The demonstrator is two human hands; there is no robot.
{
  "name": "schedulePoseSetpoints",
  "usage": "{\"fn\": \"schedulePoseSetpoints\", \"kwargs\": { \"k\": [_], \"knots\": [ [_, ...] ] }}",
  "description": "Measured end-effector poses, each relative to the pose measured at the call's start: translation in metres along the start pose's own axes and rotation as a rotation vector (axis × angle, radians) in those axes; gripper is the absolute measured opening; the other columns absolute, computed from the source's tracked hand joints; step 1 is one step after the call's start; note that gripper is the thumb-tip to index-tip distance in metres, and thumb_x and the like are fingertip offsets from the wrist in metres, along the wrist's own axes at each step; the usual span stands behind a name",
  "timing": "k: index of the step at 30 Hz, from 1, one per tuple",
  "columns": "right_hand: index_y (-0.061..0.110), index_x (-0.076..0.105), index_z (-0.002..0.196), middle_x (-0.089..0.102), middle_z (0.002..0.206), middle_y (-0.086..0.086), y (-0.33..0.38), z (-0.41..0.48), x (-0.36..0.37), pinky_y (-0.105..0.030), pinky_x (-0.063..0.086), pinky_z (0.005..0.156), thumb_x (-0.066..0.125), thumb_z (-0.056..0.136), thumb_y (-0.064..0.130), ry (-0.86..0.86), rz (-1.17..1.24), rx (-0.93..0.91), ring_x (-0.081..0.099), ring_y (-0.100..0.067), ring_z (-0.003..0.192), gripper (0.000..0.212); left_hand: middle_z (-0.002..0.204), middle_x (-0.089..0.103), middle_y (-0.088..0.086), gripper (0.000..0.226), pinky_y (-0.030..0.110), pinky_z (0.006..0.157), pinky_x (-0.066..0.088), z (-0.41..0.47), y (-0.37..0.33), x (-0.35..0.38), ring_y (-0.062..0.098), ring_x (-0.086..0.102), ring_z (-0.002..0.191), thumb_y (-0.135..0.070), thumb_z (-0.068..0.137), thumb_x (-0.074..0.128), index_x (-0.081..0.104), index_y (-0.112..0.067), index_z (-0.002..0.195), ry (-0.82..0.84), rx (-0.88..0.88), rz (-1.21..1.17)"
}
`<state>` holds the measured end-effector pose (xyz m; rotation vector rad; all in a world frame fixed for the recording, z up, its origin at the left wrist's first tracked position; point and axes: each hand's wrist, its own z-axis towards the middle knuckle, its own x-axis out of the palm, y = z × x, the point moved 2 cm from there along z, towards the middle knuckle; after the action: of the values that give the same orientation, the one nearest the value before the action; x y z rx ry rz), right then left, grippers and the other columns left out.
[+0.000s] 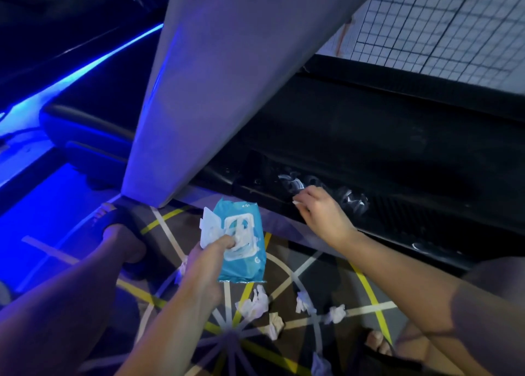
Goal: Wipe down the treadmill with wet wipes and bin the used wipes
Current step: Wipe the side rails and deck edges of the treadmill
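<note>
My left hand (pixel 208 265) grips a blue wet-wipe pack (pixel 244 242) with its white lid flipped open, held above the patterned floor. My right hand (pixel 321 213) reaches to the black side rail of the treadmill (pixel 397 160), fingers curled; a small bit of white shows at the fingertips, too little to tell if it is a wipe. A grey slanted treadmill upright (pixel 216 86) rises between the two hands. Several crumpled used wipes (pixel 254 304) lie on the floor below the pack.
My bare legs and sandalled feet (pixel 119 222) flank the wipes on the dark carpet with yellow and white lines (pixel 366 290). Blue strip lighting (pixel 85 66) glows at the left. A white tiled wall (pixel 443 20) stands behind the treadmill.
</note>
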<state>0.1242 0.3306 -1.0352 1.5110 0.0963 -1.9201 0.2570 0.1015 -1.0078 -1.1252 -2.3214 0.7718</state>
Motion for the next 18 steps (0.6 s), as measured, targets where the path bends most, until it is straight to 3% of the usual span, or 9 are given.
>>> {"fn": "schedulePoseSetpoints", "kwargs": {
  "k": [6, 9, 13, 16, 18],
  "knots": [
    [0.002, 0.075, 0.098, 0.064, 0.098, -0.010, -0.032, 0.001, -0.007, -0.039, 0.054, 0.087, 0.064, 0.092, -0.001, -0.036, -0.004, 0.253, 0.061, -0.029, 0.094, 0.012, 0.105, 0.075, 0.010, 0.033, 0.020, 0.038, 0.049, -0.003, -0.003, 0.001, 0.026, 0.074, 0.084, -0.007, 0.097, 0.070, 0.059, -0.008, 0.128, 0.014, 0.016, -0.022],
    [0.003, 0.074, 0.101, 0.062, 0.101, -0.011, -0.044, -0.003, -0.013, -0.038, 0.052, 0.090, 0.059, 0.095, 0.000, -0.017, -0.061, 0.348, 0.059, -0.031, 0.098, 0.016, 0.106, 0.077, 0.011, 0.036, 0.021, 0.041, 0.051, -0.001, -0.004, 0.001, 0.026, 0.075, 0.084, -0.005, 0.097, 0.069, 0.061, -0.009, 0.131, 0.016, 0.037, -0.037],
    [0.005, 0.073, 0.098, 0.062, 0.098, -0.008, -0.042, 0.005, -0.025, -0.039, 0.054, 0.083, 0.061, 0.095, 0.003, -0.086, -0.024, 0.398, 0.062, -0.027, 0.091, 0.013, 0.105, 0.076, 0.009, 0.033, 0.022, 0.043, 0.052, 0.001, -0.003, 0.002, 0.025, 0.075, 0.082, -0.006, 0.097, 0.069, 0.061, -0.012, 0.129, -0.001, 0.045, -0.055],
    [0.006, 0.074, 0.095, 0.062, 0.095, -0.005, -0.026, 0.015, -0.029, -0.020, 0.048, 0.077, 0.068, 0.094, 0.007, -0.149, 0.078, 0.346, 0.062, -0.017, 0.081, 0.007, 0.101, 0.075, 0.006, 0.032, 0.022, 0.043, 0.052, 0.000, -0.003, 0.002, 0.023, 0.074, 0.081, -0.007, 0.098, 0.070, 0.059, -0.015, 0.126, 0.012, 0.046, -0.050],
    [0.007, 0.076, 0.096, 0.065, 0.096, -0.006, -0.010, 0.018, -0.017, -0.011, 0.042, 0.081, 0.069, 0.093, 0.008, -0.103, 0.104, 0.230, 0.063, -0.015, 0.081, 0.007, 0.103, 0.074, 0.005, 0.034, 0.024, 0.046, 0.053, 0.000, -0.003, 0.001, 0.023, 0.075, 0.083, -0.008, 0.098, 0.070, 0.058, -0.015, 0.129, 0.014, 0.049, -0.044]
  ]
}}
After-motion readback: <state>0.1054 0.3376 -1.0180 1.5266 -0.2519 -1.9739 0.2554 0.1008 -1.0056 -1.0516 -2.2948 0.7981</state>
